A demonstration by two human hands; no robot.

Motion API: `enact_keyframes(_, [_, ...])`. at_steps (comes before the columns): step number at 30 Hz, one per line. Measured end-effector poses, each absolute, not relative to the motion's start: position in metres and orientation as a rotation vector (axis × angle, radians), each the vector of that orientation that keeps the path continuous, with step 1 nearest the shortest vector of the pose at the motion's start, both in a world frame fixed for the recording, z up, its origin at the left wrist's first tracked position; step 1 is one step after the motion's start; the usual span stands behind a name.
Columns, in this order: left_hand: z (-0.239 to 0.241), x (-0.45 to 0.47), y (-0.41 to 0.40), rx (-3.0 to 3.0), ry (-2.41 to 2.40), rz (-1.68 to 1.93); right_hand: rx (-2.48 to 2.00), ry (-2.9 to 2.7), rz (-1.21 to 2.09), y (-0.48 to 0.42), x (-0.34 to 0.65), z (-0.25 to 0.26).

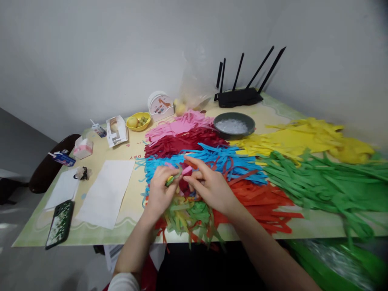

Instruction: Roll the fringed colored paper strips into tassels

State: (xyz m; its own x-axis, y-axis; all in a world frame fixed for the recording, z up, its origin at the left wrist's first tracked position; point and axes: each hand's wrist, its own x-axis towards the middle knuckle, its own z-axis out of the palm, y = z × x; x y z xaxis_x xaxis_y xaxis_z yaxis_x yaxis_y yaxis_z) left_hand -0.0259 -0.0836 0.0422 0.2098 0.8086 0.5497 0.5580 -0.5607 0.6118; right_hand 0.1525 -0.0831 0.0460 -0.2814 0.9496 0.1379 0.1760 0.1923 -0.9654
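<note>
The left hand's (160, 189) fingers pinch 1 mostly hidden bundle of thin multicoloured strips (177, 175) above 6 single-coloured heaps of flat cut strips (327, 188) on the cream-and-green bench (129, 202), the right hand's (214, 188) grip unclear.

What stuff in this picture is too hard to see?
Head view: part of the yellow-green strip, hidden by the left hand.
Head view: whether the right hand pinches the pink strip; too small and blurred.
Head view: the end of the green strips, cut off by the right edge.
Head view: what the whitish bits are; too blurred.
</note>
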Motion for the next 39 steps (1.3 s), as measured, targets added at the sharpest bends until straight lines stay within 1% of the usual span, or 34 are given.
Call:
enact_keyframes(4, [0.042,-0.025,-0.083,2.234,1.137,1.139,-0.982,-1.469,1.466,-0.072,0.153,0.041])
enact_keyframes(5, [0.041,-0.025,-0.083,2.223,1.140,1.119,-0.967,-1.456,1.487,-0.069,0.154,0.041])
enact_keyframes(6, [0.040,-0.025,-0.083,2.210,1.155,1.105,-0.969,-1.442,1.449,-0.067,0.155,0.040])
enact_keyframes(8, [0.037,-0.025,-0.083,2.174,1.203,1.070,-0.979,-1.332,1.263,-0.064,0.158,0.041])
enact_keyframes(11, [0.036,-0.028,-0.081,2.080,1.208,1.006,-0.856,-0.987,0.996,-0.064,0.166,0.047])
enact_keyframes(13, [0.038,-0.031,-0.079,2.007,1.165,1.006,-0.787,-0.878,0.885,-0.065,0.171,0.054])
enact_keyframes(15, [0.042,-0.033,-0.078,1.950,1.148,1.031,-0.848,-1.024,0.833,-0.067,0.171,0.061])
enact_keyframes(18, [0.048,-0.033,-0.079,1.908,1.165,0.998,-0.959,-1.518,0.839,-0.072,0.159,0.069])
enact_keyframes(20, [0.051,-0.030,-0.080,1.893,1.157,0.965,-0.930,-1.762,0.833,-0.075,0.147,0.072])
enact_keyframes(22, [0.053,-0.028,-0.082,1.875,1.139,0.945,-0.889,-1.872,0.830,-0.076,0.137,0.073])
enact_keyframes(25, [0.054,-0.028,-0.085,1.789,1.111,0.913,-0.886,-1.899,0.839,-0.075,0.134,0.070])
enact_keyframes(29, [0.053,-0.034,-0.087,1.393,0.947,0.864,-0.905,-1.731,0.809,-0.070,0.143,0.062])
enact_keyframes(32, [0.051,-0.035,-0.087,1.199,0.914,0.936,-0.874,-1.616,0.762,-0.068,0.149,0.056])
enact_keyframes(36, [0.048,-0.032,-0.087,1.351,1.159,1.190,-1.033,-1.504,0.569,-0.079,0.151,0.052])
enact_keyframes(39, [0.047,-0.029,-0.089,1.518,1.292,1.256,-1.087,-1.636,0.498,-0.090,0.151,0.051])
